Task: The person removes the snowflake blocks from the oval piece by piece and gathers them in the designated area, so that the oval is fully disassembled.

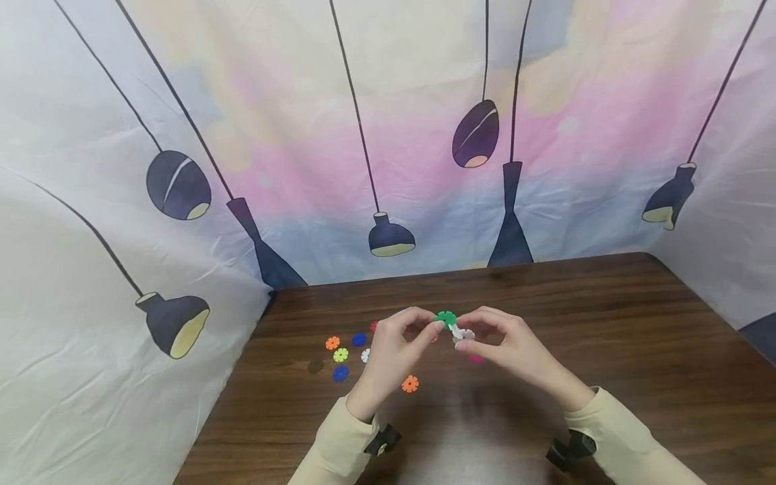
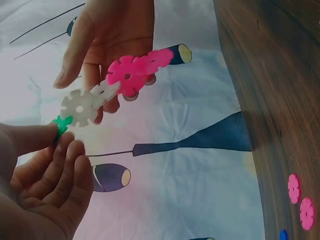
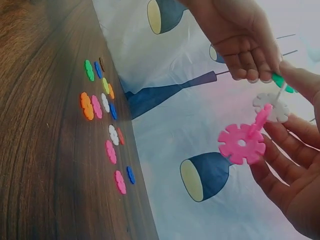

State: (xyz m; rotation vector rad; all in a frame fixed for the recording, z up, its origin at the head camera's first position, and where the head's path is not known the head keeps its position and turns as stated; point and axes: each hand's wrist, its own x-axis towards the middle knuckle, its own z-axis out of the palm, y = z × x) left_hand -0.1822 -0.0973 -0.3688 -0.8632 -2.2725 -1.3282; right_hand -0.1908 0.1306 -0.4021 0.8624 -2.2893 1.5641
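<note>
Both hands are raised over the table, joined by a short chain of notched plastic snowflake discs. My left hand (image 1: 393,350) pinches the green disc (image 1: 445,318) at one end between thumb and fingertips. My right hand (image 1: 515,342) holds the chain by its white part, with its fingers behind it. In the left wrist view, white discs (image 2: 80,108) follow the green one, then pink discs (image 2: 127,76) set at angles to each other. The green disc touches the white one's rim; whether their notches are fully locked I cannot tell. Fingers hide part of the green disc.
Loose discs lie flat on the dark wooden table (image 1: 606,323), mostly left of the hands: orange (image 1: 409,384), blue (image 1: 341,372), yellow (image 1: 341,355), brown (image 1: 315,366) and others. A printed cloth (image 1: 424,188) hangs behind the table's far edge.
</note>
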